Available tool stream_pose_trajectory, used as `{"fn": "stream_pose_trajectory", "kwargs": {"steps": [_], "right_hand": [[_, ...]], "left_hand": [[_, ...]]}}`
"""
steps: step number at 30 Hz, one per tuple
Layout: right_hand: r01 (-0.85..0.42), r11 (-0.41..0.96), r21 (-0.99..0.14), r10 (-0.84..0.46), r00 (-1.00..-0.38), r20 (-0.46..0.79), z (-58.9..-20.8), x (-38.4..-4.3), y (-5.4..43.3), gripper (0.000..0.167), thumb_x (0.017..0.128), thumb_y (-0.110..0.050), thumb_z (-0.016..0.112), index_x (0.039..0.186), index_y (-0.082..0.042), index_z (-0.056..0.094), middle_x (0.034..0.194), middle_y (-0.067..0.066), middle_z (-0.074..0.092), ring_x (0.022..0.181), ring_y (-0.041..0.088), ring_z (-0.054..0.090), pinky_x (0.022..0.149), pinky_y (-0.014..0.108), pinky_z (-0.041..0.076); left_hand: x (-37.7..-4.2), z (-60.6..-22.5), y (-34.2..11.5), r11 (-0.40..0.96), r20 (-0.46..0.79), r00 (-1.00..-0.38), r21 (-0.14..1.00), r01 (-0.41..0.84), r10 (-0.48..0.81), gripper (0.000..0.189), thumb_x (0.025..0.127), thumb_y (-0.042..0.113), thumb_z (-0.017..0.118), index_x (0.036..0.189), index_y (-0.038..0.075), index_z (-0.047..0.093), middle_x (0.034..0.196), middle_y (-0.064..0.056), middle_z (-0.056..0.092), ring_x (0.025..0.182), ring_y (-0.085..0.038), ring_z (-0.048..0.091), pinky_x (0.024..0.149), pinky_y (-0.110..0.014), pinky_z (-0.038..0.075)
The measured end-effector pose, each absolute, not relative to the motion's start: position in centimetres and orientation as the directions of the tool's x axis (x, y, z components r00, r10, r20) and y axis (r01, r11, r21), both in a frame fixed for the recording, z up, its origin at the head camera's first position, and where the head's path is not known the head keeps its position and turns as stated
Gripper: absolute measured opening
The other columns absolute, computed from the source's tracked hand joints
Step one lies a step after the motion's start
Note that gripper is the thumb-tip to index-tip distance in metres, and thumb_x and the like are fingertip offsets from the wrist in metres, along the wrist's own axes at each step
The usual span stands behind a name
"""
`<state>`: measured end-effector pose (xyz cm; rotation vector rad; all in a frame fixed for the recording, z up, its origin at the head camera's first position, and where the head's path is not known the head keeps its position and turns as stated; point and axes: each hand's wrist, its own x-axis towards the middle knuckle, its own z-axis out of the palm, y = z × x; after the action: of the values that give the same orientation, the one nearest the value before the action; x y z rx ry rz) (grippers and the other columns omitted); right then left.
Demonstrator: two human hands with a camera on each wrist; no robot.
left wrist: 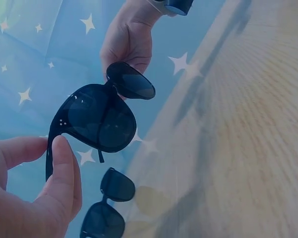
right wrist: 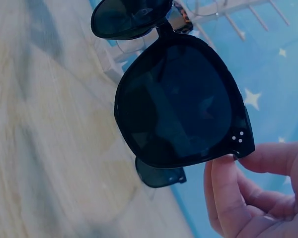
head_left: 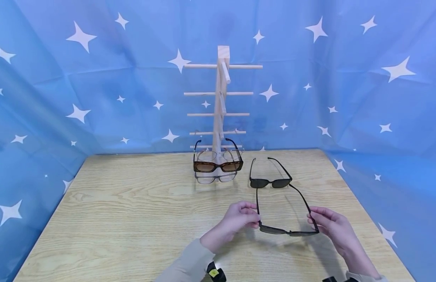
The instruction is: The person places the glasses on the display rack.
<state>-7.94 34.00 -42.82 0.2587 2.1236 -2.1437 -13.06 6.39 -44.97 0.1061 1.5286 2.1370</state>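
Black sunglasses (head_left: 287,232) with dark lenses hang above the near part of the table, temples unfolded and pointing away from me. My left hand (head_left: 238,220) pinches the left temple close to its hinge. On the other side my right hand (head_left: 330,226) pinches the right temple near the hinge. Small light dots mark the frame corner of the sunglasses (right wrist: 179,109) in the right wrist view. A second pair of black sunglasses (head_left: 270,183) stands on the table just beyond, temples open; it also shows low in the left wrist view.
A wooden display rack (head_left: 219,98) with several crossbars stands at the table's back. Brown tortoiseshell sunglasses (head_left: 218,167) hang on its lower part, with thin-framed clear glasses (head_left: 215,179) below them and wire-rimmed glasses above. A blue star-patterned cloth (head_left: 133,78) surrounds the wooden table (head_left: 133,203).
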Motion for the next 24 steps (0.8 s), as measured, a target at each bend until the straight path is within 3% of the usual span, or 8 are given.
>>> {"fn": "stream_pose_trajectory", "kwargs": {"steps": [12, 24], "right_hand": [[0.116, -0.031, -0.993, -0.01, -0.993, -0.116, -40.9, -8.5, 33.1, 0.021, 0.095, -0.003, 0.053, 0.101, -0.017, 0.068, 0.091, -0.003, 0.069, 0.083, 0.009, 0.066, 0.073, 0.021, 0.055], [0.028, -0.14, -0.99, -0.143, -0.99, -0.007, -38.0, -9.0, 32.0, 0.029, 0.095, 0.005, 0.046, 0.105, -0.013, 0.067, 0.096, 0.001, 0.068, 0.086, 0.012, 0.066, 0.073, 0.023, 0.055]], "left_hand": [[-12.9, -41.7, 4.9, -0.237, -0.202, -0.87, 0.913, -0.334, 0.449, 0.032, 0.08, -0.011, 0.063, 0.111, -0.007, 0.055, 0.077, -0.004, 0.059, 0.059, -0.012, 0.059, 0.065, -0.029, 0.058], [-12.4, -38.3, 2.9, -0.246, -0.148, -0.876, 0.926, -0.286, 0.46, 0.032, 0.08, -0.012, 0.062, 0.111, -0.01, 0.053, 0.08, -0.005, 0.058, 0.063, -0.012, 0.061, 0.066, -0.026, 0.058]]}}
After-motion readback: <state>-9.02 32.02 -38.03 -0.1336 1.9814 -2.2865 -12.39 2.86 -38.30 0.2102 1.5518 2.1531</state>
